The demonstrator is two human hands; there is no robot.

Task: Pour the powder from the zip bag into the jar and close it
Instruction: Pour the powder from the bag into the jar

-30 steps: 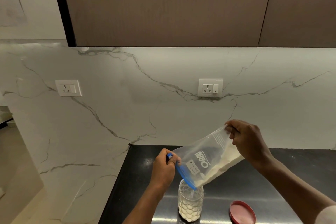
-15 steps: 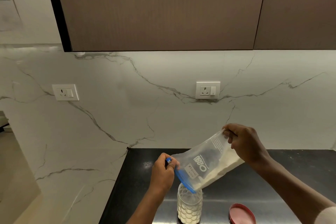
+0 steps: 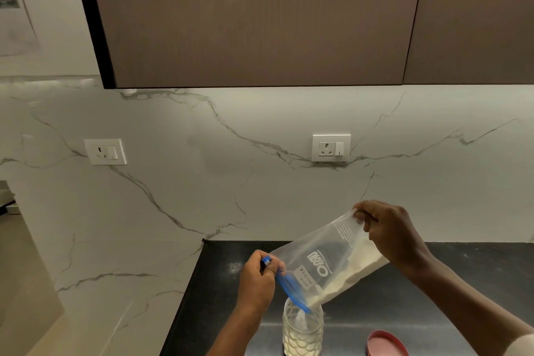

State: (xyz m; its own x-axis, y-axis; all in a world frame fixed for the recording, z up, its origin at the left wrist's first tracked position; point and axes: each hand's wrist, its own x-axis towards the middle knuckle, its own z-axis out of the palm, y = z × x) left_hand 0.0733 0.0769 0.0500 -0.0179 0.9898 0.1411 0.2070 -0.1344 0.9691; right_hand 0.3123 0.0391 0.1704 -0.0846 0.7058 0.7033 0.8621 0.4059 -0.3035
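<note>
A home kitchen: brown cabinets (image 3: 260, 17) above a marble backsplash (image 3: 202, 188) with sockets (image 3: 331, 148), black counter (image 3: 219, 283) below.

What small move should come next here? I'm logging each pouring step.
Probably lift the right hand a little higher: powder sits in the raised end of the zip bag, whose blue mouth, pinched by the left hand, is already over the open jar.

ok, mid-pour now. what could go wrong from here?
1. The zip bag mouth looks wider than the jar opening, so milk powder may spill onto the black counter.
2. Neither the left hand nor the right hand steadies the jar; a nudge could tip it.
3. The red lid sits near the right forearm and might get knocked.
</note>
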